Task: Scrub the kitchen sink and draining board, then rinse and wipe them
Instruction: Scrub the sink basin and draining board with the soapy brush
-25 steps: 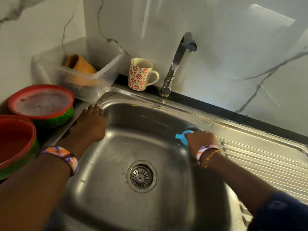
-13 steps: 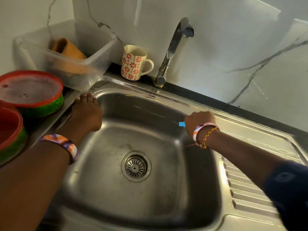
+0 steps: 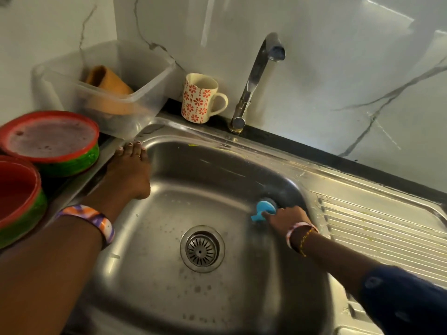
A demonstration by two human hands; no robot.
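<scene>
The steel sink [image 3: 169, 298] fills the middle of the view, with a round drain strainer [image 3: 202, 249] in its floor. My right hand [image 3: 286, 217] grips a blue scrubber [image 3: 264, 210] and presses it against the sink's far right corner, low on the wall. My left hand [image 3: 128, 171] lies flat with straight fingers on the sink's left rim. The ribbed draining board [image 3: 387, 233] stretches to the right of the basin. A chrome tap [image 3: 256, 76] stands behind the sink; no water runs from it.
A cream mug with red flowers [image 3: 199, 99] stands on the ledge left of the tap. A clear plastic tub [image 3: 108, 85] holding an orange cup sits at the back left. Two red and green bowls [image 3: 52, 141] stand at the left.
My right hand has moved with the scrubber from the sink's upper right rim down into the far right corner. My left hand stays on the left rim.
</scene>
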